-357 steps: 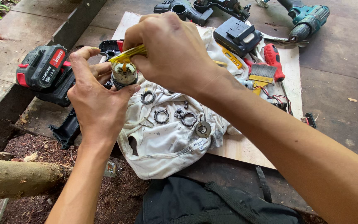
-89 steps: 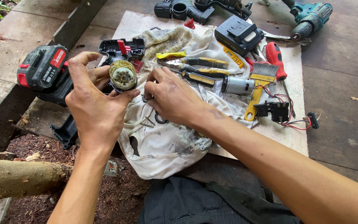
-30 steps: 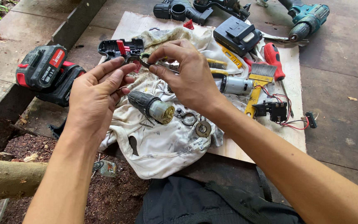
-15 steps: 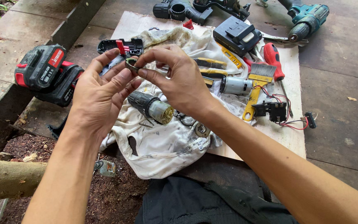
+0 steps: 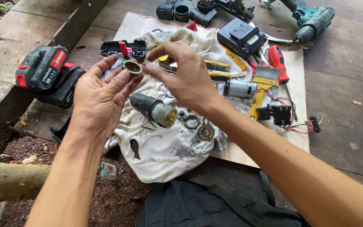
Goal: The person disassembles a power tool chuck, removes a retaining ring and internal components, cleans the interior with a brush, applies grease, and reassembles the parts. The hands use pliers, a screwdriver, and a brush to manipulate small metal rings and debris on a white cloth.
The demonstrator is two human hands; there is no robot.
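Observation:
My left hand (image 5: 99, 98) is raised palm up and pinches a small greasy metal ring (image 5: 132, 67) at its fingertips. My right hand (image 5: 185, 75) hovers just right of the ring with fingers curled and apart, holding nothing I can see. Below both hands a drill gearbox with black chuck (image 5: 154, 110) lies on a stained white cloth (image 5: 164, 147). Loose rings and a washer (image 5: 206, 132) rest on the cloth beside it.
The cloth covers a plywood board (image 5: 293, 138) on dark planks. A silver motor (image 5: 239, 88), yellow brush (image 5: 261, 86), red screwdriver (image 5: 277, 63), wired switch (image 5: 281, 114), black battery (image 5: 242, 37), teal drill (image 5: 314, 22) and red-black battery pack (image 5: 43, 73) lie around. A black bag (image 5: 206, 206) sits below.
The gearbox went from my left hand down onto the cloth. Since half a second ago my right hand has let go of the ring and drawn slightly right; my left fingers keep it.

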